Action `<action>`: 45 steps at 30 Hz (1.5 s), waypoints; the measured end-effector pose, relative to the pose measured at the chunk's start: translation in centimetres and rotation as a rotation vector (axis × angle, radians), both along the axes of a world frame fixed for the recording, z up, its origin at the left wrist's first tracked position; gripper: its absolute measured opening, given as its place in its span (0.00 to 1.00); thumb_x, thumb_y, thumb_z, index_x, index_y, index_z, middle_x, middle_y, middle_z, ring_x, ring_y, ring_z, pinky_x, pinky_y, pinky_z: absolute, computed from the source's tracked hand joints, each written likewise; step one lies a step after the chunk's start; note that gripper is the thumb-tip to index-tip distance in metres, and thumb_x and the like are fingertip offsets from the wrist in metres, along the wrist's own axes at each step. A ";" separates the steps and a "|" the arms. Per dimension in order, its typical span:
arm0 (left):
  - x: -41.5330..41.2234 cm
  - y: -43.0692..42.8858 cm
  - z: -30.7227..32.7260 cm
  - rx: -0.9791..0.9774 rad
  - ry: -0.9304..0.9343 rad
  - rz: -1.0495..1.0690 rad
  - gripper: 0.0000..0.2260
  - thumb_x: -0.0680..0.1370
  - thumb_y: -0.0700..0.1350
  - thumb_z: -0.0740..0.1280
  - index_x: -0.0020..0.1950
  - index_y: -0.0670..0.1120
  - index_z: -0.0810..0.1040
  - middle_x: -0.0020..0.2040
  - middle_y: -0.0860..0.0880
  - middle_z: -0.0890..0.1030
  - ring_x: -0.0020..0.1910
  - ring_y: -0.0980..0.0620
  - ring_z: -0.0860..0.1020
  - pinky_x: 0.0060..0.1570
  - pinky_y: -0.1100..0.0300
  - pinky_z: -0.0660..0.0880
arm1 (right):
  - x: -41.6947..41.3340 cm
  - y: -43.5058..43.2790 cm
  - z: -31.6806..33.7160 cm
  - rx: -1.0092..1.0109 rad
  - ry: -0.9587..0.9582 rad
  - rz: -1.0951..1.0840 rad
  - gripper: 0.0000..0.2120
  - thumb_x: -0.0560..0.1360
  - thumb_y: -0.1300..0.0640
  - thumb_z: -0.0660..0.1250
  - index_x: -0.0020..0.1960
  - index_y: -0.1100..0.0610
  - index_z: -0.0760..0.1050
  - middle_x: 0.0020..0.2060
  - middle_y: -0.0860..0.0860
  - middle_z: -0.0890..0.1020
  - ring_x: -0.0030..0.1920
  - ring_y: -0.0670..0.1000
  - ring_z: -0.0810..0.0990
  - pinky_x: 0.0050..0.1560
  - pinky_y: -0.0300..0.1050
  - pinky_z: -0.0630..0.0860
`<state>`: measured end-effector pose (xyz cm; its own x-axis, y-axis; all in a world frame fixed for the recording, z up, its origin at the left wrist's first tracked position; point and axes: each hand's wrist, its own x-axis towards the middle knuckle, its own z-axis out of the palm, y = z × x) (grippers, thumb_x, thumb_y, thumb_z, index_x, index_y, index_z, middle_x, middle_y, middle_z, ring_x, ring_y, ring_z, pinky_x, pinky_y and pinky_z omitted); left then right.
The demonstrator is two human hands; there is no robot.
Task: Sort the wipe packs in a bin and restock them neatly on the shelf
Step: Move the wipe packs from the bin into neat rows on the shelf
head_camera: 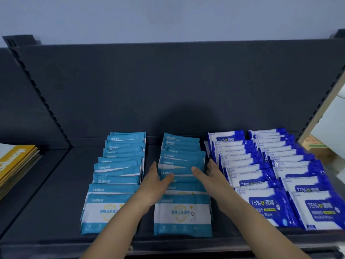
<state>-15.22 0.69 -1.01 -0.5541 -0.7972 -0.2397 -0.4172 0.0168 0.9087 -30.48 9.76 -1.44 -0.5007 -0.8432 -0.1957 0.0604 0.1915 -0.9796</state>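
Left hand, right hand astride right teal pack row, fingers straight, released.

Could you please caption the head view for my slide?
Left hand and right hand flank the second teal wipe-pack row on the shelf.

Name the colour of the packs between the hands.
Teal wipe packs with a white band; head view.

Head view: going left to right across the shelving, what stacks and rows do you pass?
yellow booklet stack → first teal wipe row → second teal wipe row → first blue wipe row → second blue wipe row
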 end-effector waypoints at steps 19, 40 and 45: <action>-2.1 -5.3 0.5 0.022 0.042 -0.085 0.17 0.78 0.48 0.67 0.65 0.51 0.68 0.56 0.55 0.77 0.53 0.61 0.76 0.47 0.70 0.72 | -3.3 -7.0 -0.1 0.105 -0.018 -0.050 0.43 0.67 0.34 0.67 0.74 0.53 0.58 0.69 0.45 0.69 0.67 0.49 0.69 0.68 0.50 0.67; -4.5 -10.1 -0.1 0.203 0.080 -0.086 0.22 0.78 0.48 0.67 0.70 0.49 0.65 0.58 0.54 0.77 0.55 0.57 0.76 0.50 0.65 0.73 | -4.0 -11.6 1.3 0.101 -0.215 0.018 0.35 0.67 0.33 0.69 0.68 0.47 0.65 0.64 0.44 0.73 0.59 0.46 0.73 0.56 0.44 0.73; -4.3 -9.5 0.4 0.252 0.172 -0.074 0.27 0.80 0.53 0.62 0.76 0.54 0.53 0.58 0.61 0.72 0.51 0.63 0.73 0.47 0.68 0.71 | -3.9 -10.7 1.2 0.038 -0.234 0.040 0.42 0.66 0.33 0.69 0.73 0.46 0.57 0.68 0.42 0.68 0.63 0.45 0.72 0.62 0.44 0.72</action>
<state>-19.51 -8.84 -0.62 -0.6580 -0.6804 -0.3226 -0.2633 -0.1935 0.9451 -34.40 -0.91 -0.24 -0.4047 -0.8512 -0.3344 0.2764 0.2347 -0.9319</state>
